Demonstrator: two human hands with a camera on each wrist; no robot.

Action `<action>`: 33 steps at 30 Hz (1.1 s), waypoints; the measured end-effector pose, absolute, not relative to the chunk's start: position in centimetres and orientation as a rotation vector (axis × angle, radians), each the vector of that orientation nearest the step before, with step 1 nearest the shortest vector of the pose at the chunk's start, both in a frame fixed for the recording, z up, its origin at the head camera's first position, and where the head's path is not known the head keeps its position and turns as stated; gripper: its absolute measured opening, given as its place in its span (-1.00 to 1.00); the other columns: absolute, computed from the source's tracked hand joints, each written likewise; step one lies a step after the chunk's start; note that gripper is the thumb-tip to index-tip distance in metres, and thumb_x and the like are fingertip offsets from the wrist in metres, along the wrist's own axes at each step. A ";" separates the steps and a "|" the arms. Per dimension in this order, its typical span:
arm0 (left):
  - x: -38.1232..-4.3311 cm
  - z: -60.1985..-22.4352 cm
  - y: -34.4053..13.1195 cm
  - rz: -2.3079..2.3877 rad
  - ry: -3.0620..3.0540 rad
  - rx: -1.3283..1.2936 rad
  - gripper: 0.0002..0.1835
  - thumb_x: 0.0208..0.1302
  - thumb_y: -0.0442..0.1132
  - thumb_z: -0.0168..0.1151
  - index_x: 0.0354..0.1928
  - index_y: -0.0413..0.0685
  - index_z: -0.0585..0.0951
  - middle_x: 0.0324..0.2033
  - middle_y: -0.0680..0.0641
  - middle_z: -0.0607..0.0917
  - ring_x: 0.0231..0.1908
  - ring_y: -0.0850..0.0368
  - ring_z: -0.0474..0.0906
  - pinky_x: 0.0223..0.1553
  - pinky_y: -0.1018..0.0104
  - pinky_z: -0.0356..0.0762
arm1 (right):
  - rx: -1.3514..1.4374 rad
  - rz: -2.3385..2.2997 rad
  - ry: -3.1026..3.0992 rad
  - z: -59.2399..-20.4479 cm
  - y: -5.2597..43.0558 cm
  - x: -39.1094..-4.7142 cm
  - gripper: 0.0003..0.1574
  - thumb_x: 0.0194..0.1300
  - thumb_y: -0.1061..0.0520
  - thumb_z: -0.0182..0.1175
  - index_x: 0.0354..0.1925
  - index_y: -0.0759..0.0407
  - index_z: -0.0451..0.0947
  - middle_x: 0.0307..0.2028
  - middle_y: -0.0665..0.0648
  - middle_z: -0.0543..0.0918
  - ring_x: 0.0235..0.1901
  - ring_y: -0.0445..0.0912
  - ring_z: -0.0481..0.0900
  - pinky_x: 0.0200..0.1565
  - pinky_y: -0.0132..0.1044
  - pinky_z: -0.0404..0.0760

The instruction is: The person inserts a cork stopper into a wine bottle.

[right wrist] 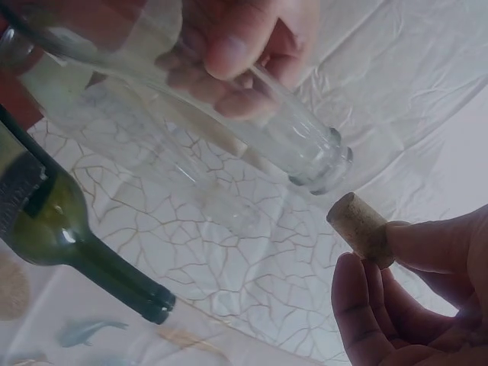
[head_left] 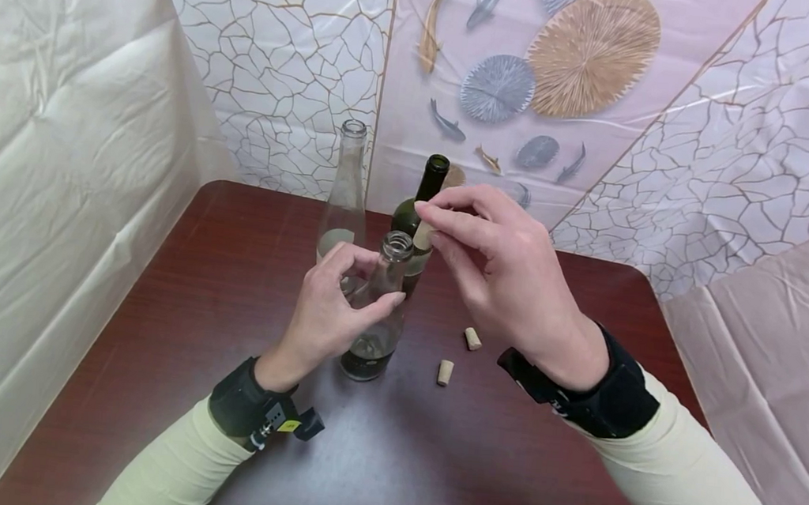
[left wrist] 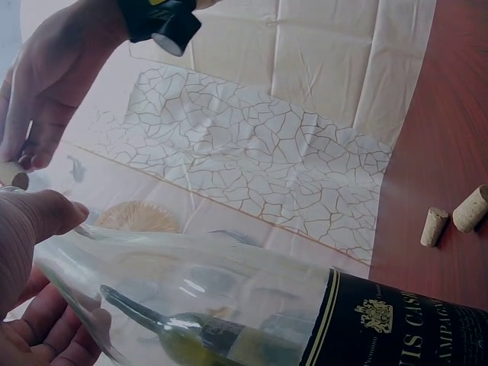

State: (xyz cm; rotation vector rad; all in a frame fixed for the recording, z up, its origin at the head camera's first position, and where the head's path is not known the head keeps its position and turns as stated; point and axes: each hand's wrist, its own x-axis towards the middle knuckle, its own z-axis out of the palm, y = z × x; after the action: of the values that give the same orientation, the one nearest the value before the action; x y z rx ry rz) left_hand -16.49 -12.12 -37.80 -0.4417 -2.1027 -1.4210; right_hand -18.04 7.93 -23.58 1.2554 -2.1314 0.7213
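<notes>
My left hand (head_left: pixel 332 302) grips a clear glass bottle (head_left: pixel 378 334) round its neck, thumb on one side and fingers on the other. The bottle stands upright on the table, its mouth uncovered, and a black label with gold lettering (left wrist: pixel 396 324) wraps its lower part. Between thumb and fingertips, my right hand (head_left: pixel 510 269) pinches a cork (right wrist: pixel 360 229). In the right wrist view the cork is just off the bottle's mouth (right wrist: pixel 324 171), with a small gap between them. From the head view it appears beside the mouth, to the right.
Behind the held bottle stand another clear bottle (head_left: pixel 346 192) and a dark green bottle (head_left: pixel 433 177), both without corks. Two loose corks (head_left: pixel 445 372) lie on the reddish-brown table (head_left: pixel 181 282) to the right. Patterned sheeting (head_left: pixel 283 76) hangs at the back and sides.
</notes>
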 end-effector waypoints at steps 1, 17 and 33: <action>-16.5 -37.8 -12.1 -1.422 -2.103 -0.441 -0.60 0.11 -0.26 0.61 -0.04 -0.13 0.65 -0.19 -0.06 0.70 -0.20 0.14 0.60 -0.22 0.38 0.56 | 1.264 0.722 -2.123 -23.4 7.8 -18.1 -0.67 0.37 0.33 0.34 0.08 0.22 0.76 -0.01 0.22 0.73 -0.08 -0.01 0.64 -0.13 -0.33 0.55; -16.5 -37.9 -12.1 -1.447 -2.107 -0.443 -0.60 0.12 -0.25 0.62 -0.05 -0.13 0.65 -0.19 -0.06 0.68 -0.24 0.12 0.56 -0.28 0.30 0.57 | 1.368 0.691 -2.115 -23.4 6.2 -18.4 -0.64 0.37 0.40 0.28 0.09 0.23 0.76 0.00 0.24 0.72 0.00 0.04 0.65 -0.21 -0.22 0.58; -16.4 -37.9 -12.1 -1.455 -2.097 -0.456 -0.61 0.12 -0.27 0.61 -0.05 -0.14 0.64 -0.18 -0.08 0.67 -0.25 -0.03 0.55 -0.29 0.42 0.49 | 1.358 0.625 -2.179 -23.7 6.0 -18.3 -0.65 0.38 0.33 0.32 0.10 0.20 0.76 -0.04 0.17 0.73 -0.08 0.00 0.64 -0.20 -0.20 0.54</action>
State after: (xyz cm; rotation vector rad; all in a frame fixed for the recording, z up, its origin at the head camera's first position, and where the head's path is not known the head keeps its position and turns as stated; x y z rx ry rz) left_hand -16.38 -12.14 -37.93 -0.4557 -2.0973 -1.4547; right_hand -18.31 6.01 -23.73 1.3578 -2.1791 0.6253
